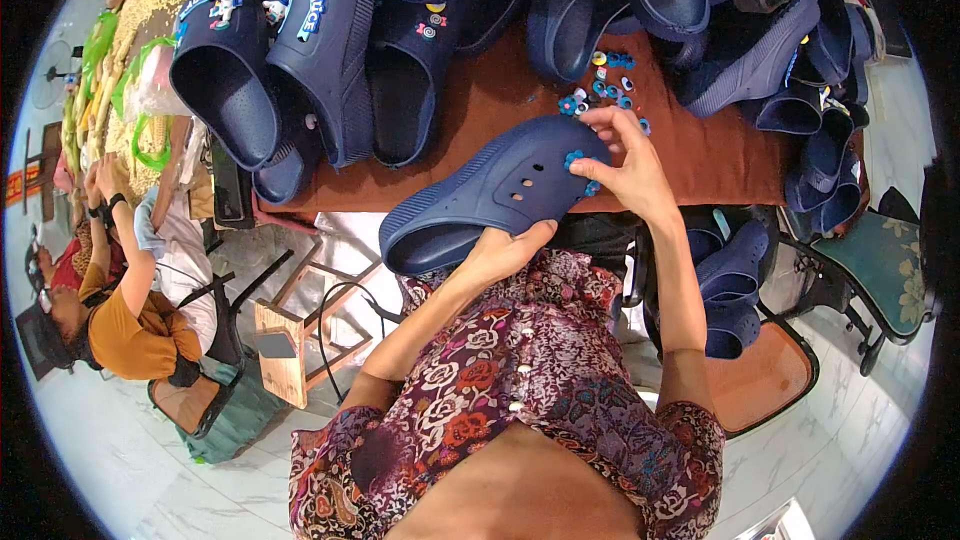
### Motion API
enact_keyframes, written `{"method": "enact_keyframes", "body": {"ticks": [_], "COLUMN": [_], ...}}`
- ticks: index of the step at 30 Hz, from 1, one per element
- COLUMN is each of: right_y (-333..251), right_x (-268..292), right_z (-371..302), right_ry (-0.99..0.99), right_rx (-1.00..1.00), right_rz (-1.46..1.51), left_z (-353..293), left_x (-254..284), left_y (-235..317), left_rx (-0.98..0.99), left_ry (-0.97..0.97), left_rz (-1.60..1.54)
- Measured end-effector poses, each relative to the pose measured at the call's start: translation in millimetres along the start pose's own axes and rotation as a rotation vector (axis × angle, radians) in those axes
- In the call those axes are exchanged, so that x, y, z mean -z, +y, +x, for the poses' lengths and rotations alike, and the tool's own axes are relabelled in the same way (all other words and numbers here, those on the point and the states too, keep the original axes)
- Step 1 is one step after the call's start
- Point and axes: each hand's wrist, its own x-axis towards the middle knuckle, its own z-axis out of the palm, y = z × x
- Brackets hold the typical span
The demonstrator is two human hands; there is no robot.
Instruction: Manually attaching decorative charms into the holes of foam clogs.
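A navy-blue clog [485, 185] lies tilted at the table's near edge, its toe to the right and its heel opening toward me. My left hand [508, 252] grips it by the opening's rim, thumb outside, the other fingers mostly hidden. At the toe, my right hand [625, 165] curls around the clog, thumb tip against a blue flower charm [573, 161]. Another small blue charm [592, 187] sits close below that thumb. Several bare holes show on the clog's upper. Loose charms [608, 90] in blue, white and yellow are scattered on the table just beyond the toe.
Navy clogs, some with charms, crowd the brown-covered table [690, 165]; one decorated clog [322, 50] stands far left. More clogs [735, 280] rest on an orange-seated chair at right. A wooden stool [280, 355] stands left. Farther left sits another person [135, 310] with raised hands.
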Motion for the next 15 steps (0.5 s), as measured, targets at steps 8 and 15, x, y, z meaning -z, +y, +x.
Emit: {"method": "enact_keyframes", "body": {"ticks": [8, 15], "right_y": [23.1, 26.8], "right_x": [5.5, 3.3], "right_z": [11.0, 11.4], "right_ry": [-0.324, -0.338], "right_rx": [-0.177, -0.182], "right_rz": [0.474, 0.486], "left_z": [1.9, 5.6], "left_x": [7.5, 10.1], "left_y": [-12.6, -19.1], "left_rx": [-0.161, -0.166], "left_ry": [-0.043, -0.067], "left_rz": [0.147, 0.196]}}
